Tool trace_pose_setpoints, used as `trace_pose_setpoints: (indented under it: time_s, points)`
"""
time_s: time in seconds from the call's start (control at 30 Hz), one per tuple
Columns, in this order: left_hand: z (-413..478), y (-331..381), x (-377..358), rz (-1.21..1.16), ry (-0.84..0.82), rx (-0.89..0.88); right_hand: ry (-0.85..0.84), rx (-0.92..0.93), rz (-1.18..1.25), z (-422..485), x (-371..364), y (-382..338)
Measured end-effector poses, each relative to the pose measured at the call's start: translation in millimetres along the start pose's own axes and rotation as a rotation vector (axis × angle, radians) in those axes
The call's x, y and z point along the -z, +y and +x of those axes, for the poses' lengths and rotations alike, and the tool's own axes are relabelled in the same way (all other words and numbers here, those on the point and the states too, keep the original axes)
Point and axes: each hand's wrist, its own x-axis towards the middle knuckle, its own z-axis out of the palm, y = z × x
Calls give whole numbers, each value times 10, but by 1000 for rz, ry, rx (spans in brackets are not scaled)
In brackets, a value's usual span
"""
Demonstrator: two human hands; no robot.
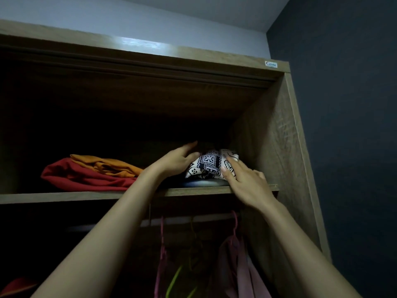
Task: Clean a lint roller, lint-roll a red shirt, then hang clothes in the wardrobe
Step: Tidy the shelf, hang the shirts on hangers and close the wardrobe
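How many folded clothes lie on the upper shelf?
4: red garment at left, orange garment on it, patterned cloth at right, touched by left hand and right hand, dark blue item beneath it. Darkness may hide more.

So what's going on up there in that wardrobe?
A person is reaching with both hands to the upper shelf of the wardrobe. The left hand and right hand touch either side of a folded black-and-white patterned cloth, which sits on a dark blue folded item at the shelf's right end. Further left lies a red garment with an orange garment on top. Below, a pink garment hangs.
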Motion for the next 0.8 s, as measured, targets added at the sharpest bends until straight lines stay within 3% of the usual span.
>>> trace_pose_setpoints:
  time_s: [0.13, 0.3, 0.4, 0.47, 0.67, 0.8]
  points:
    - [-309, -17, 37, 188, 95, -139, 95, -4, -32, -108, -22, -25]
    - [-686, -7, 101, 260, 232, -250, 160, -80, -106, -253, -81, -109]
    - [-1023, -103, 238, 304, 387, -313, 353, -8, -3, -385, -134, -341]
    - [-1260, -234, 393, 334, 491, -318, 395, 88, 115, -451, -196, -599]
    - [-1707, -798, 1113, 348, 687, -75, 300, 278, 404, -364, -342, -1520]
    - [-1709, -1031, 1401, 255, 601, 177, 207, 307, 381, -178, -533, -1921]
